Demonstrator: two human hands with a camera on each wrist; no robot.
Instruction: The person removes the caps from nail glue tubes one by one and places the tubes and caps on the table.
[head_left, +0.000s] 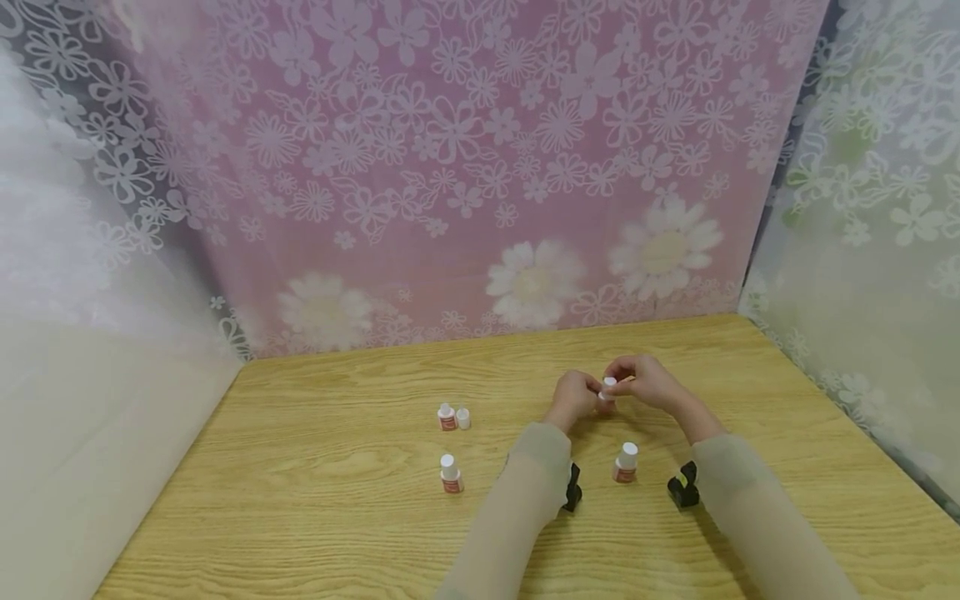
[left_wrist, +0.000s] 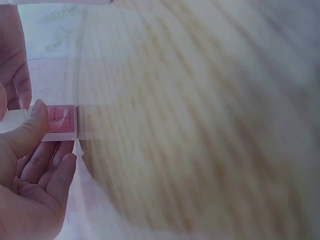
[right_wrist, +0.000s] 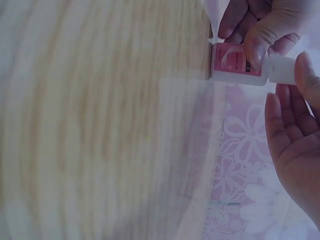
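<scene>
Toward the right back of the table, my left hand (head_left: pixel 576 395) pinches a small white bottle (right_wrist: pixel 237 62) with a pink label. Its thumb (left_wrist: pixel 37 120) lies across the label in the left wrist view. My right hand (head_left: pixel 647 383) holds the bottle's white cap (right_wrist: pixel 281 69) between thumb and fingers. The cap sits at the neck of the bottle, which stands upright with its base at the table. A second capped bottle (head_left: pixel 626 463) stands nearer, between my two forearms.
On the left stand a capped bottle (head_left: pixel 451 474) and an uncapped bottle (head_left: pixel 447 417) with a loose white cap (head_left: pixel 463 418) beside it. Black wrist mounts (head_left: pixel 683 487) sit under my sleeves. A pink floral curtain (head_left: pixel 450 167) hangs behind the wooden table (head_left: pixel 337 517), with pale sheets at both sides.
</scene>
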